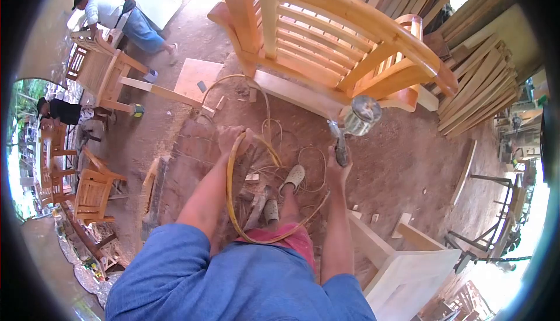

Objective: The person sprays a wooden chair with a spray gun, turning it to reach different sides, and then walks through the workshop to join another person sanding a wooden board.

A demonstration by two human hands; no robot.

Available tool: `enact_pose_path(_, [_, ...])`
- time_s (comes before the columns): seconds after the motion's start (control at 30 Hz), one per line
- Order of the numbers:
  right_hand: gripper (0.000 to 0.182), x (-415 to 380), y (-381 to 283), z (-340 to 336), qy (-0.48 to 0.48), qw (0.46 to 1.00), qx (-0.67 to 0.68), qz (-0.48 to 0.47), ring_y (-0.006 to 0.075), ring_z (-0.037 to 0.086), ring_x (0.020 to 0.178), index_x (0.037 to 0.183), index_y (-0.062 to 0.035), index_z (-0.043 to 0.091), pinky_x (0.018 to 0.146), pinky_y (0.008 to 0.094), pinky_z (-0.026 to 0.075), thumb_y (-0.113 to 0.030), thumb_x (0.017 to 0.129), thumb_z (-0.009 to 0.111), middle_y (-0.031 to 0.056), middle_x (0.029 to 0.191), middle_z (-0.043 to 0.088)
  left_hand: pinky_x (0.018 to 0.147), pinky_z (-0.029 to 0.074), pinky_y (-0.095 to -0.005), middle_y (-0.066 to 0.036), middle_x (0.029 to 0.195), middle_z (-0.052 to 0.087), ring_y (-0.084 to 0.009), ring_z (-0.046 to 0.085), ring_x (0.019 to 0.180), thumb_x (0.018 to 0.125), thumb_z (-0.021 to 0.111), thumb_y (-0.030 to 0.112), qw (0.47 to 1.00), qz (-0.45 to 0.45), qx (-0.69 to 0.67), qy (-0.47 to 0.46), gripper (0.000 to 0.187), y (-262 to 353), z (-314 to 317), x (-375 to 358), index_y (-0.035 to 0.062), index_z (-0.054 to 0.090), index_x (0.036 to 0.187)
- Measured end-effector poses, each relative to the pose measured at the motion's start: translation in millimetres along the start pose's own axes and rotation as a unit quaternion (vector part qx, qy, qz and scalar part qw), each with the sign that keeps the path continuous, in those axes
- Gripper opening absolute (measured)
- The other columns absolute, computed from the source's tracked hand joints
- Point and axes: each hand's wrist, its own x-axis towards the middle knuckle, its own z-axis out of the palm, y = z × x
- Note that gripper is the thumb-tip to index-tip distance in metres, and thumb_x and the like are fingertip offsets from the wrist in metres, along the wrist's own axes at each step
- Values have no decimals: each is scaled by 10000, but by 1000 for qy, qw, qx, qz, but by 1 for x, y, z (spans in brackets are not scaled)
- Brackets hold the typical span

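Note:
My right hand [336, 172] is closed around the grip of a spray gun [340, 146]. A clear round cup [363, 116], partly see-through, sits at the gun's front end. In front of the gun stands a glossy, slatted wooden bench [315, 44] with a curved top rail. My left hand [234, 140] is closed on a yellow hose [231, 187]. From there the hose loops down past my waist and rises thinly toward my right forearm. More of it lies in loose coils on the ground ahead.
Planks [481, 88] are stacked at the right, near the bench. An unfinished pale wooden piece [411, 280] stands at lower right. A chair [96, 190] and a wooden table [108, 82] are at left, where two other people work. Wood scraps [252, 177] lie by my feet.

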Motion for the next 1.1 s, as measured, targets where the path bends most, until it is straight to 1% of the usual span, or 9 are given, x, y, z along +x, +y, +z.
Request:
enact_pose_path(0.17, [123, 9, 17, 45, -33, 999, 38, 11, 56, 492, 725, 977, -12, 611, 660, 232, 432, -69, 887, 672, -26, 796, 573, 803, 431, -444, -151, 774, 692, -317, 661, 760, 876, 459, 351, 1000, 4, 12, -10, 389, -3, -4, 4, 83, 707, 741])
enact_pose_path(0.27, [139, 11, 26, 65, -44, 994, 78, 54, 66, 496, 723, 983, -12, 617, 652, 242, 434, -78, 879, 680, -21, 799, 575, 786, 428, -442, -144, 745, 687, -314, 654, 729, 858, 473, 337, 1000, 6, 12, -7, 372, -6, -2, 6, 80, 694, 704])
enact_pose_path(0.37, [140, 11, 32, 76, -32, 996, 80, 25, 73, 497, 705, 990, -13, 619, 635, 254, 436, -87, 884, 673, -6, 768, 570, 791, 429, -441, -144, 721, 678, -322, 650, 716, 855, 482, 340, 1000, 13, 25, -1, 379, -8, 2, 6, 73, 681, 673])
enact_pose_path(0.57, [144, -2, 32, 58, 67, 997, 9, 40, 71, 491, 667, 993, -10, 613, 614, 260, 433, -106, 897, 662, 3, 712, 555, 776, 439, -437, -160, 663, 659, -337, 650, 695, 829, 523, 342, 999, 5, 36, 16, 347, -16, 15, 7, 89, 678, 649])
enact_pose_path(0.67, [141, -16, 34, 33, 89, 995, -13, 39, 70, 487, 680, 1000, -18, 613, 624, 263, 430, -110, 902, 657, -2, 728, 548, 780, 440, -438, -158, 677, 665, -337, 654, 702, 829, 517, 342, 999, 14, 23, 19, 349, -16, 15, 5, 88, 687, 661])
enact_pose_path(0.77, [112, -38, 27, 13, 122, 990, -27, 59, 86, 535, 757, 981, -25, 605, 691, 253, 451, -99, 909, 650, 6, 817, 605, 786, 440, -442, -157, 686, 669, -331, 660, 714, 829, 514, 341, 999, 6, 32, 16, 351, -15, 15, 5, 85, 692, 668])
enact_pose_path(0.87, [103, -58, 5, 12, 184, 982, 8, 39, 87, 522, 747, 964, -33, 598, 685, 254, 446, -106, 912, 649, 0, 814, 588, 782, 440, -444, -157, 688, 670, -331, 660, 713, 831, 512, 340, 999, 8, 36, 17, 353, -17, 13, 4, 84, 692, 670])
enact_pose_path(0.97, [118, -63, 40, 8, 150, 986, -67, -40, 93, 514, 734, 967, -35, 592, 675, 261, 444, -113, 909, 659, -3, 808, 570, 777, 441, -446, -158, 691, 671, -332, 659, 711, 834, 509, 339, 999, 11, 35, 12, 354, -15, 11, 3, 83, 693, 672])
enact_pose_path(1.1, [177, -60, 21, 31, 70, 997, -6, -12, 98, 500, 634, 1040, -19, 604, 581, 285, 438, -129, 909, 649, 11, 709, 558, 772, 441, -449, -158, 694, 672, -332, 659, 708, 837, 506, 337, 999, 18, 35, 10, 356, -17, 10, 5, 81, 693, 675])
